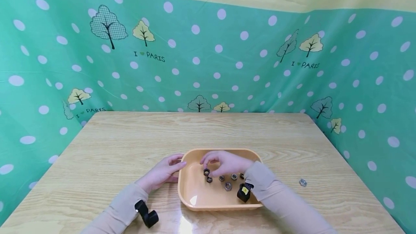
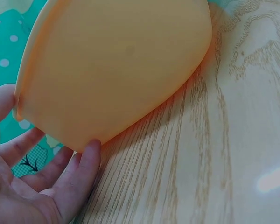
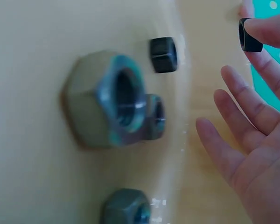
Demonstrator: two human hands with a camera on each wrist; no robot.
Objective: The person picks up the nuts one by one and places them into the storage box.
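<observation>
My right hand [image 1: 224,162] reaches over the orange plastic tray [image 1: 216,205] and pinches a black hex nut [image 3: 252,45] between thumb and index finger. The other fingers of that hand are spread apart. Beneath, several more nuts lie in the tray: a black hex nut [image 3: 162,56], a large steel hex nut [image 3: 86,100] close to the wrist camera, and others around them. At the tray's left end, my left hand [image 1: 162,173] holds the edge. Its thumb lies on the rim, with its fingers against the outer wall in the left wrist view.
On the wooden table [image 1: 136,136], a single silver nut [image 1: 303,182] lies to the right of the tray. Green dotted cloth [image 1: 195,71] hangs behind the table and along both sides. Wrist cameras are strapped to both sleeves.
</observation>
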